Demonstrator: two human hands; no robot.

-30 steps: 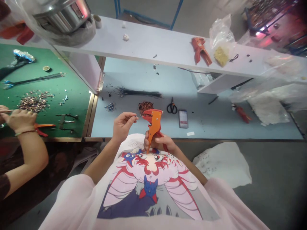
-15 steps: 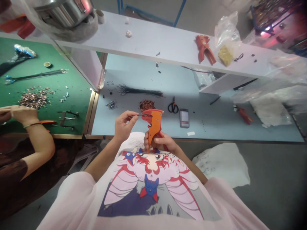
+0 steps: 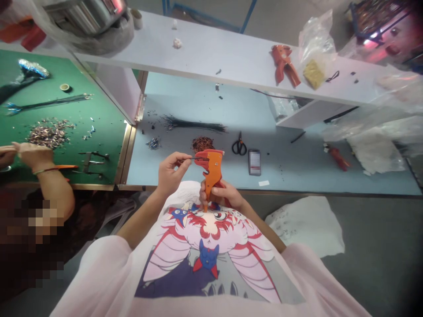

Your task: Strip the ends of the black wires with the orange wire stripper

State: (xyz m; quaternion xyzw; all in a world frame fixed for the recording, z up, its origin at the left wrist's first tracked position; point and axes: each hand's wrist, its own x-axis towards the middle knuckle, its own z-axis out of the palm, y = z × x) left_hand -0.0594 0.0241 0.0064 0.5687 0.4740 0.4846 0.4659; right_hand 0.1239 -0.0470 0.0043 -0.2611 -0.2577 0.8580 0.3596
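Observation:
My right hand point(image 3: 226, 193) is wrapped round the handles of an orange and red wire stripper point(image 3: 214, 169), held upright with its jaws pointing left. My left hand point(image 3: 172, 172) pinches a thin dark wire point(image 3: 194, 158), whose end reaches into the red jaws. Just behind the tool lies a pile of copper-coloured scraps point(image 3: 202, 143) on the blue table. Farther back a bundle of dark wires point(image 3: 196, 125) lies lengthwise, with a small heap of silvery-blue bits point(image 3: 153, 143) to its left front.
Black-handled scissors point(image 3: 239, 144) and a phone point(image 3: 254, 162) lie right of the tool. A white shelf point(image 3: 205, 57) crosses the back, bearing another red tool point(image 3: 284, 65). At left, a co-worker's hands point(image 3: 31, 156) are over a green mat point(image 3: 99, 127). Plastic bags point(image 3: 380, 145) lie at right.
The stripper's handles look slightly closer together, and its jaws look closed more tightly around the wire. Both hands stay nearly in place; the view has shifted a little.

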